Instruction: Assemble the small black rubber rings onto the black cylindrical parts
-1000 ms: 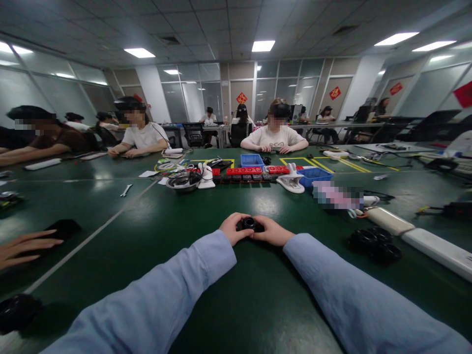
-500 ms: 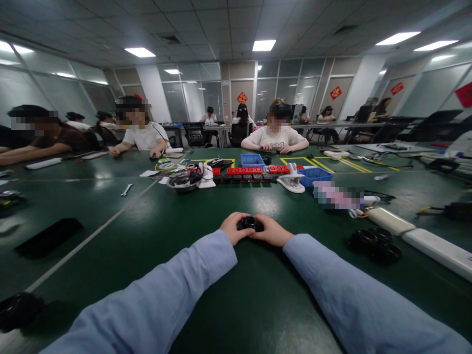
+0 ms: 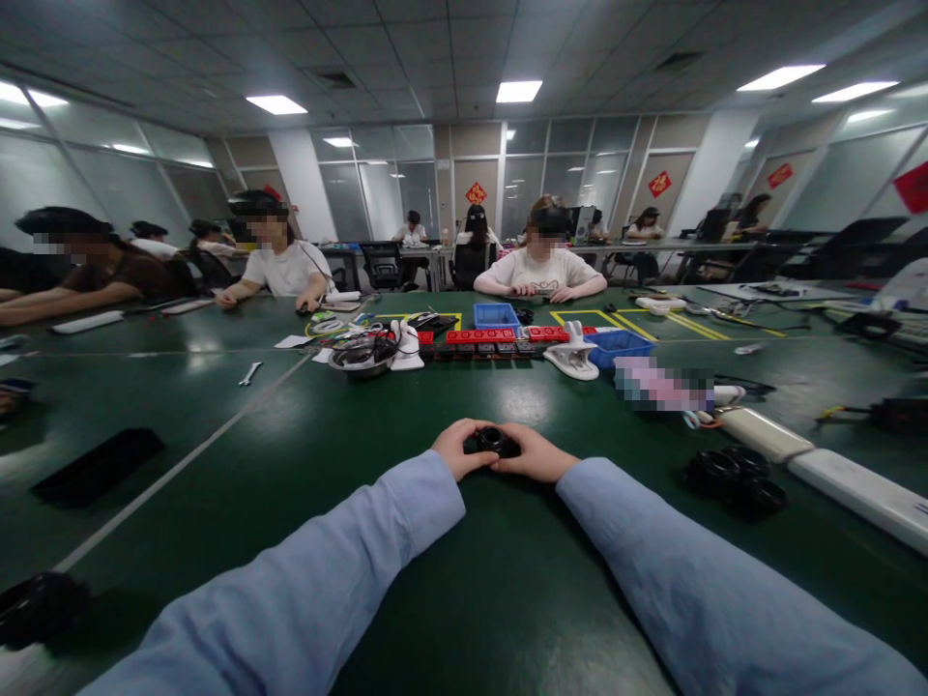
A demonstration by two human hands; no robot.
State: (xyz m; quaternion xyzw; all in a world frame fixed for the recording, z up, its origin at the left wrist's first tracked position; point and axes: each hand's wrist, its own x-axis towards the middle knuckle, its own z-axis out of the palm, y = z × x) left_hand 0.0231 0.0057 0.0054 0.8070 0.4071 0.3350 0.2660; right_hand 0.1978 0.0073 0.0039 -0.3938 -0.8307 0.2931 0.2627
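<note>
Both my hands meet around a small black ring-shaped part [image 3: 491, 439] with a round hole at its top, on or just over the green table [image 3: 522, 580]. My left hand [image 3: 460, 449] grips it from the left, thumb at the front and fingers curled behind. From the right, my right hand [image 3: 535, 452] closes on the same part, its thumb close to the other thumb. The fingers hide most of its sides and its underside. Several similar black round parts [image 3: 736, 476] lie together to the right.
Another black object [image 3: 40, 609] sits at the lower left, a black tray [image 3: 100, 466] behind it. Further back are a wrench [image 3: 250, 374], a metal bowl [image 3: 363, 354], red power strips [image 3: 482, 336], a white clamp base [image 3: 574, 353] and a blue bin [image 3: 616, 346]. Co-workers sit across the table.
My hands and the black part stay almost where they were. At the far left edge, the items on the table look different.
</note>
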